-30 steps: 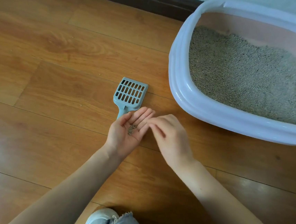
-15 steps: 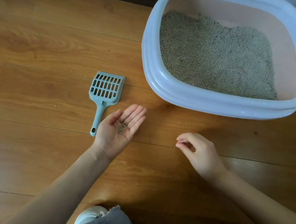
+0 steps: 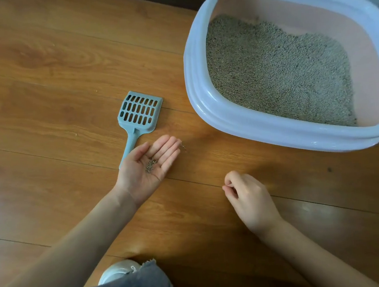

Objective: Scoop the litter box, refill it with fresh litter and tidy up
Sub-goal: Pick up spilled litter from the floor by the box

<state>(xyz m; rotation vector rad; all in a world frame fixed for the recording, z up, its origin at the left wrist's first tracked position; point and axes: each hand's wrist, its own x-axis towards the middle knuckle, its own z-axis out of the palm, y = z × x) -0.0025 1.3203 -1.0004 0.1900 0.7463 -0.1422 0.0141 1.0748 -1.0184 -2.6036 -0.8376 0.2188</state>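
Fingers [image 3: 228,183] of the right hand [image 3: 250,198] pinch at the floor [image 3: 37,65]; whether they hold a grain, I cannot tell. Left hand [image 3: 148,166], flat and relaxed, cups gathered litter grains [image 3: 150,164]. Litter box [image 3: 239,120] at far right looks filled, scoop [image 3: 138,116] lies left of it; only stray grains [image 3: 183,146] seem left.

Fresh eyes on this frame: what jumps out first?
The big white litter box at upper right, holding grey litter. Next, the left hand at centre, palm up, with a few litter pellets lying on it, beside the blue slotted scoop on the wood floor. The right hand pinches its fingertips together low over the floor; anything held is too small to tell.
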